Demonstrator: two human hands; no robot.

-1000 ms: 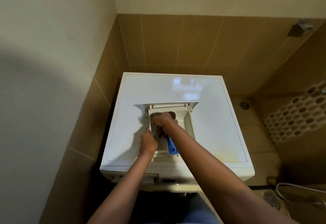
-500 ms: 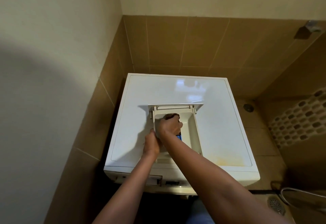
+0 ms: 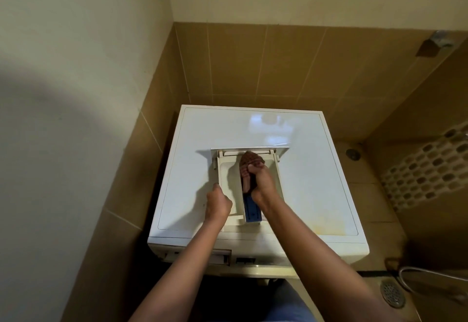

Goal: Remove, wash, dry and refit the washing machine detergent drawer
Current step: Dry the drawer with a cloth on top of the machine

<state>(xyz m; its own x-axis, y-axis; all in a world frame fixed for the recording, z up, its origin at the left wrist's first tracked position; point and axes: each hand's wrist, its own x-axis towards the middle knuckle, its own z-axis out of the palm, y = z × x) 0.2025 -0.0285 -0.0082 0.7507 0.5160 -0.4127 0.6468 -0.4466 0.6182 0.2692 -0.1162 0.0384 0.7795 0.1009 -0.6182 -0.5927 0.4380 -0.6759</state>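
Note:
The white detergent drawer (image 3: 228, 169) lies flat on top of the white washing machine (image 3: 304, 169), its front panel at the far end. A blue insert (image 3: 252, 211) sits in its middle compartment near me. My left hand (image 3: 217, 204) grips the drawer's left wall. My right hand (image 3: 263, 180) is closed on a brown cloth (image 3: 249, 163) and presses it into the far end of the middle compartment.
Tan tiled walls close in at the back and left. The empty drawer slot (image 3: 220, 256) shows on the machine's front. On the floor at right lie a round drain (image 3: 391, 292), a hose (image 3: 430, 276) and a patterned mat (image 3: 428, 167).
My right hand has pushed the cloth from the near part of the drawer toward its far end, uncovering more of the blue insert. My left hand keeps its hold on the left wall.

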